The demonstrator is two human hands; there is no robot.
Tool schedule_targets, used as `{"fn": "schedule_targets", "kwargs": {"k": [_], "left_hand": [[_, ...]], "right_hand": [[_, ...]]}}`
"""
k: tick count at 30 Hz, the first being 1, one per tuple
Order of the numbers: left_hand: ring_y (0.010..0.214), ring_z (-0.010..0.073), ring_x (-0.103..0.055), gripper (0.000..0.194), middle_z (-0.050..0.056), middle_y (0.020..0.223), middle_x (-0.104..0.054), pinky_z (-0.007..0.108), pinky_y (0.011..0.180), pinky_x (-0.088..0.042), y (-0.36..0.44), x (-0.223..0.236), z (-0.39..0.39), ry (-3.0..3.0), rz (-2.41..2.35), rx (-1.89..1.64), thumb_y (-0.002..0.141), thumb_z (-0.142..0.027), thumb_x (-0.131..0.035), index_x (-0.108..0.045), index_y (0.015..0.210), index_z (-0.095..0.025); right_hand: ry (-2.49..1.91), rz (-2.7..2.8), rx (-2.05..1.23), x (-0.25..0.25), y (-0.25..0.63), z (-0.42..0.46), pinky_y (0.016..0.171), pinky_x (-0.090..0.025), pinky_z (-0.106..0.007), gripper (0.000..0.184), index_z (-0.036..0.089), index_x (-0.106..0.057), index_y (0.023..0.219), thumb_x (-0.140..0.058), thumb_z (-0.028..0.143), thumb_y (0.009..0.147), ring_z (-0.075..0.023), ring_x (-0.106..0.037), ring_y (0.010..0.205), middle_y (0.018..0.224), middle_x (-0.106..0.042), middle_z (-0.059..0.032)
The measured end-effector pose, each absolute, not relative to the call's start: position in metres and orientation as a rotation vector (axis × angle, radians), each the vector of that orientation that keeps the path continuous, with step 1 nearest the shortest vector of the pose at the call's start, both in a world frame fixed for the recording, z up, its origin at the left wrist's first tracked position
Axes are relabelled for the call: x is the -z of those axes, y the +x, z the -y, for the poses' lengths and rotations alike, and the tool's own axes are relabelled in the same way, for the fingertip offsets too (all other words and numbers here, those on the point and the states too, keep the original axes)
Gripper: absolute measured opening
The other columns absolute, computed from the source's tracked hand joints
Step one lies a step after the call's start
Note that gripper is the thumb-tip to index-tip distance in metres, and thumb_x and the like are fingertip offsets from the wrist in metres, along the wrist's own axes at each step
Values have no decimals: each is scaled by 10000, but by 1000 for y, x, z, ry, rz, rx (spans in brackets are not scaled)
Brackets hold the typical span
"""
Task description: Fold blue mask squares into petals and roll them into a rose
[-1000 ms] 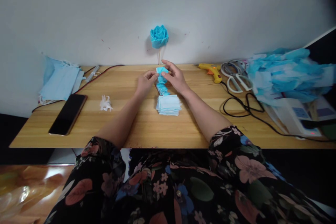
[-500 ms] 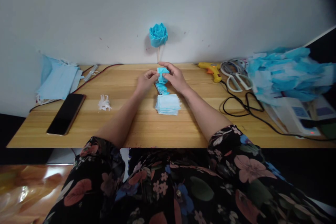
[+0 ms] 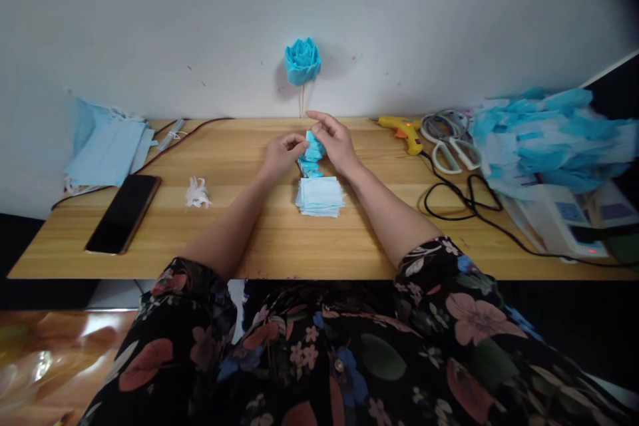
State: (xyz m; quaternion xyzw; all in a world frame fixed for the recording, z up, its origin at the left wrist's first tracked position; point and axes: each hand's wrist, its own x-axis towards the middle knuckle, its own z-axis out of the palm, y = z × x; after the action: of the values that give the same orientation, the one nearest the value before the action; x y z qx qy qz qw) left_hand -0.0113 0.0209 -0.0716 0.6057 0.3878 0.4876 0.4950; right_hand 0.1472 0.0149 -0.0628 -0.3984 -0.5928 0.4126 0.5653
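A small blue piece of mask fabric (image 3: 313, 145) is pinched between my two hands near the back of the table. My left hand (image 3: 283, 154) grips its left edge with thumb and forefinger. On the other side, my right hand (image 3: 337, 145) has its thumb on the piece, with the forefinger stretched away from it. Just below lie more folded blue pieces (image 3: 310, 168), partly hidden by the hands. Closer to me is a neat stack of pale blue fabric rectangles (image 3: 320, 197). Behind the hands a blue fabric rose (image 3: 302, 61) stands on thin sticks against the wall.
On the left lie whole face masks (image 3: 107, 146), a black phone (image 3: 123, 214) and white scraps (image 3: 198, 192). To the right are a yellow glue gun (image 3: 403, 132) with a looped black cord, white-handled scissors (image 3: 453, 154) and a heap of blue fabric (image 3: 549, 140).
The piece in my hands has turned and bunched up, so less of its flat face shows. My right forefinger has lifted away from it. The whole view has shifted slightly.
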Motion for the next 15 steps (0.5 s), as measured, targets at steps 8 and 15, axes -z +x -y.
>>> {"fn": "schedule_targets", "kwargs": {"k": [8,15], "left_hand": [[613,91,-537,197,-29,624,-599,229,675,-449,-21,64,-26,1332,-995,-1321,843,-252,-718,-635,684,-169],[631,92,-548,267,-25,651,-583,230,687,-460,-23,67,-27,1253,-934,-1365,876,-343,-693,-603,692,-171]], "right_hand": [[-950,1326,-1050,65,153,-17,789,-539,-337,603,252,-668,1180,-519,733,849,-198,-643,966,1026,-696,-56],[-959,1441,-1016,69,147,-18,634,-440,-271,452,204,-635,761,-707,649,734,-135,-524,679,692,-575,24]]}}
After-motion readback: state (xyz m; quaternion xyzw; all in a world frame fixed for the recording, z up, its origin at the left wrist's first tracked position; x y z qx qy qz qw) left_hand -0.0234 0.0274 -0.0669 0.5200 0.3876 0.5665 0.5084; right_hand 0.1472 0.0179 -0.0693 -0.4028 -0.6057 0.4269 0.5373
